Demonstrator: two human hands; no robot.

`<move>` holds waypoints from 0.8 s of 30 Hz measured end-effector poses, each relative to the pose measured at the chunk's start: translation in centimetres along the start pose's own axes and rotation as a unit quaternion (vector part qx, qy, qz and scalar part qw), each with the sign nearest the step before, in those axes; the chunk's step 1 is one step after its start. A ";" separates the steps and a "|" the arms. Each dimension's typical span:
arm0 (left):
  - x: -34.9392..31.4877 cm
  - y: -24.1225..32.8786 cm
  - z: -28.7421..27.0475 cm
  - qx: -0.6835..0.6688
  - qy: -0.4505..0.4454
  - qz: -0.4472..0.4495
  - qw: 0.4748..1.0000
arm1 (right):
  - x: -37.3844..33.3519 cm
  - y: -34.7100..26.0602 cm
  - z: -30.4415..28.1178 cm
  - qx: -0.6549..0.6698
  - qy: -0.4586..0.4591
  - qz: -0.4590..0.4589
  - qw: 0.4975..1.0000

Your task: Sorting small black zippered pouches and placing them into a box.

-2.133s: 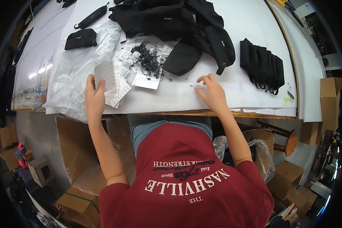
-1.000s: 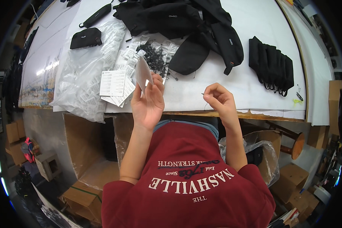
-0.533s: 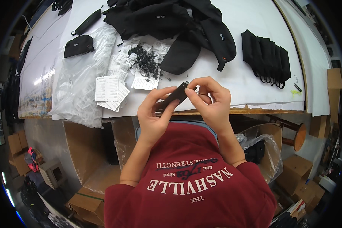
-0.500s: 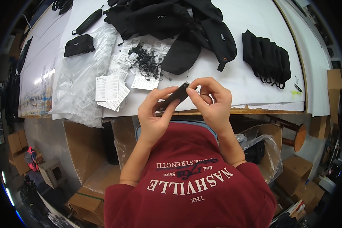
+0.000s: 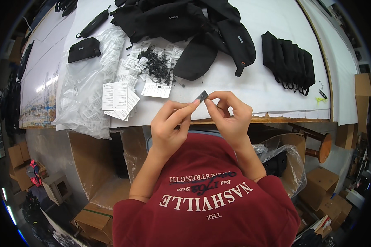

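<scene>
Head view: tag between both hands.

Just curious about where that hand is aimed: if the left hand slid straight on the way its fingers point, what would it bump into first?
Probably the small dark tag pinched at its fingertips, then the right hand holding the same tag; depth is hard to judge.

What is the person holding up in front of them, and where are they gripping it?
A small dark tag, pinched between the fingertips of the left hand and the right hand, each hand at one of its ends, above the table's edge.
</scene>
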State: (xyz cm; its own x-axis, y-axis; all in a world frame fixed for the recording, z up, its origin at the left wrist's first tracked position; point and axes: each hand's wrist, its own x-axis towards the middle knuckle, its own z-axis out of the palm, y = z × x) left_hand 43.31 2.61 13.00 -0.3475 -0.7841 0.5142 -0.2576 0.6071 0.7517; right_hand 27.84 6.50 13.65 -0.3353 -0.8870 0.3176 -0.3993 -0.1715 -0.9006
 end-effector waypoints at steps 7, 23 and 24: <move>-0.4 -0.5 0.0 -0.308 -0.115 -0.169 0.929 | -0.1 1.5 -1.5 0.313 -0.110 0.238 0.913; 1.7 -2.0 7.1 -0.287 -0.236 -0.171 0.913 | -1.7 6.2 -6.0 0.377 -0.143 0.307 0.862; 2.1 -2.2 8.0 -0.308 -0.231 -0.212 0.899 | -1.8 6.6 -6.6 0.377 -0.138 0.307 0.863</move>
State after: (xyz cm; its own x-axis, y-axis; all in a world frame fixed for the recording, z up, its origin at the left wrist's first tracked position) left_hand 35.96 0.63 9.12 -0.7091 -0.7051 0.0094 0.0432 -0.0302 0.9986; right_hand 20.22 9.75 9.13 -0.0274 -0.9605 -0.2769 0.4853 0.2294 -0.8437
